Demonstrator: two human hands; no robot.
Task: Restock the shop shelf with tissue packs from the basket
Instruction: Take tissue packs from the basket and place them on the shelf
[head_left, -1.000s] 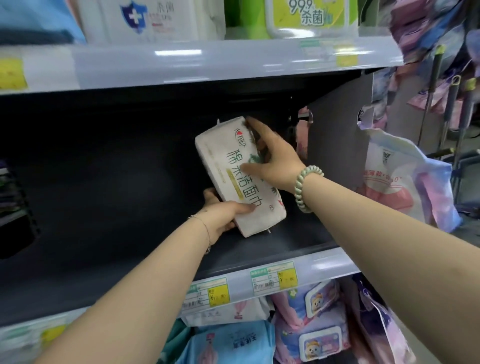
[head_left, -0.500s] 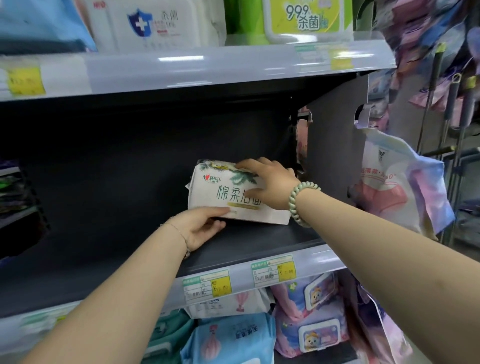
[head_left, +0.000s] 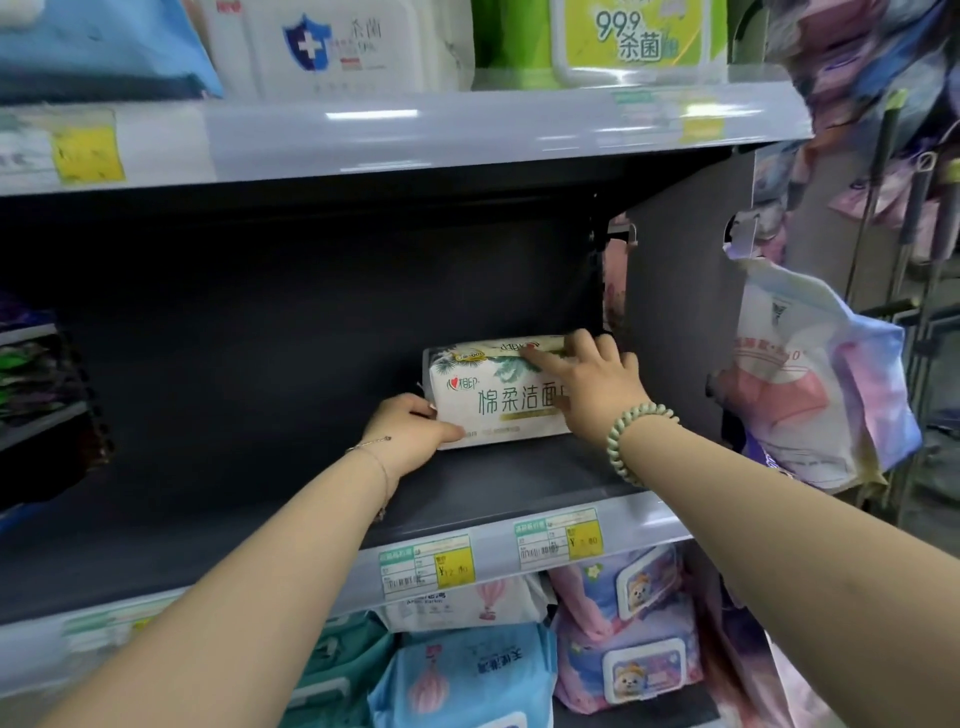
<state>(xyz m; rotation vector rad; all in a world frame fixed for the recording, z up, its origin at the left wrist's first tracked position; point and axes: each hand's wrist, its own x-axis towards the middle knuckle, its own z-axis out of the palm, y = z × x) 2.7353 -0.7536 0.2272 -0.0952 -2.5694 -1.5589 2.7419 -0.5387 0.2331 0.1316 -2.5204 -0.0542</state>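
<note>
A white tissue pack (head_left: 496, 402) with green lettering stands on its long edge on the dark middle shelf (head_left: 291, 499), near the right side panel. My left hand (head_left: 408, 431) grips the pack's lower left corner, thumb across the front. My right hand (head_left: 595, 384) rests on the pack's upper right part, its index finger lying straight along the top edge. The basket is not in view.
The grey side panel (head_left: 675, 322) closes the shelf on the right, with a plastic bag (head_left: 810, 384) hanging beyond it. Wipe packs (head_left: 343, 47) fill the shelf above and more packs (head_left: 618, 629) the one below. Price tags (head_left: 426, 564) line the shelf's front rail.
The pack went from tilted in the air to standing on the shelf, pushed further back and right. Both hands followed it inward; my right hand's fingers have flattened on it.
</note>
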